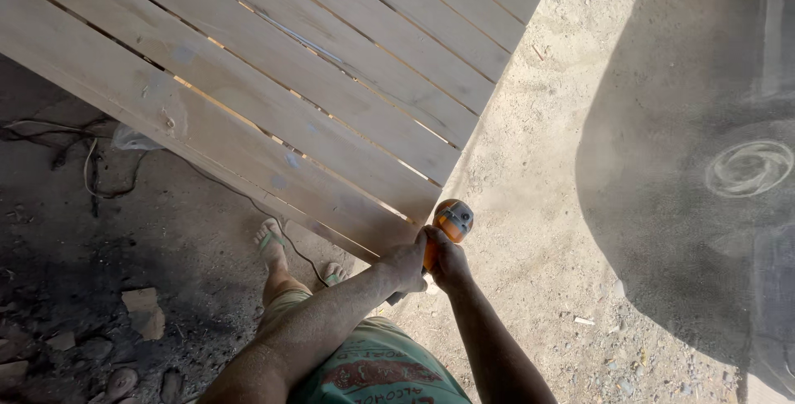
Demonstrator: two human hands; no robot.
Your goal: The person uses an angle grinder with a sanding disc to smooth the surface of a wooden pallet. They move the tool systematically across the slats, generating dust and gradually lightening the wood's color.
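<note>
Both our hands close tight around an orange power tool [451,223], left hand [406,263] beside right hand [450,262]. We press its head to the near corner of a slatted wooden panel [273,81]; beneath lie sandy ground [538,205] and a thin cable [91,176]

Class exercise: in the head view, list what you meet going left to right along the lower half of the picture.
Broken stone pieces → sandalled foot → left hand → orange power tool → right hand → sandy ground → large dark shadow.
</note>
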